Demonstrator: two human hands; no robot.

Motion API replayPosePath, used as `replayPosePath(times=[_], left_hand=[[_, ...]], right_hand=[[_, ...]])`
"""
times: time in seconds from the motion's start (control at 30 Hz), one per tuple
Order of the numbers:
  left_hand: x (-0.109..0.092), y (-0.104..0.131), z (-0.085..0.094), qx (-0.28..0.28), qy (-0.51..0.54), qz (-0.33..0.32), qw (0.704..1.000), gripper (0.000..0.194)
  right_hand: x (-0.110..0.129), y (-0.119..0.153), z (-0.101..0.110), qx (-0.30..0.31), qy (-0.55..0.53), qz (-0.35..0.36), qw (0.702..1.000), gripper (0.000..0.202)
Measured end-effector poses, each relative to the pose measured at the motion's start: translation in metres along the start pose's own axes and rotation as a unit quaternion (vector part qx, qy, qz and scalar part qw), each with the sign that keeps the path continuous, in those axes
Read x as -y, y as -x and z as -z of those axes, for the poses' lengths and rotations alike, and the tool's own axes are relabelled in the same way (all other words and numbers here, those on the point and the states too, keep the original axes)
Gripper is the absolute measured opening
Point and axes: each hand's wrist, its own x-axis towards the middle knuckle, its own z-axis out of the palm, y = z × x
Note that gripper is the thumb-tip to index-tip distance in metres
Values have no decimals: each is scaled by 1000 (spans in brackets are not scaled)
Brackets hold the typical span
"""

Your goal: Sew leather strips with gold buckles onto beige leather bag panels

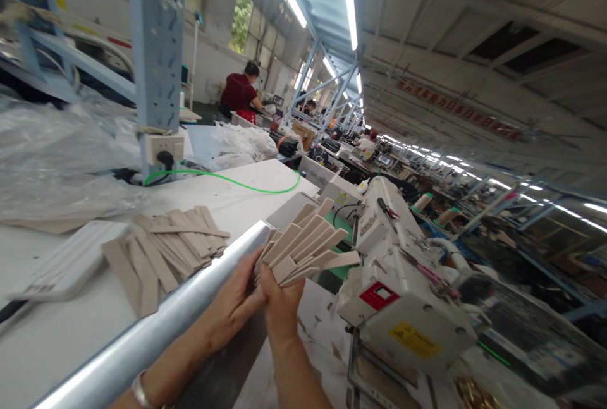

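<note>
Fanned strips (308,238): sit gathered in both hands, just beside the upper end of the silver bar (190,308); bunch at the near ends, splay from about 12 round to 3 o'clock.
Left hand (241,298): at 8 o'clock of the strips, curled against the near left side of the bunch; cannot tell the full finger position behind it.
Right hand (283,298): at 7 o'clock, pinching the near ends with the thumb on top; cannot see the fingertips beneath.
Strip handling: likely light and fairly stiff, with a little flex along the length; look matt, so probably grip well against skin yet slide over one another; not fragile, though perhaps easy to crease at the corners.
Best hold: by the bunched near ends, squeezed flat between thumb and fingers.
Loose pile (177,241): lies overlapping at 9 o'clock on the white tabletop (227,207), similar in beige colour.
Red label (378,295): at 4 o'clock on the machine (403,257); too blurred to read.
Yellow label (415,339): also at 4 o'clock, farther out; shows a warning triangle, with print too small to read.
Banner (458,109): at 2 o'clock, high up; carries red characters, seemingly with 日 repeated, otherwise unreadable.
Brands: none legible.
</note>
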Motion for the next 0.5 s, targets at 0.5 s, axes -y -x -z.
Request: replayPosePath(times=[0.5], left_hand=[[12, 1, -26, 116, 172, 7, 978, 123]], right_hand=[[-41, 5, 16, 34, 41, 49, 997, 44]])
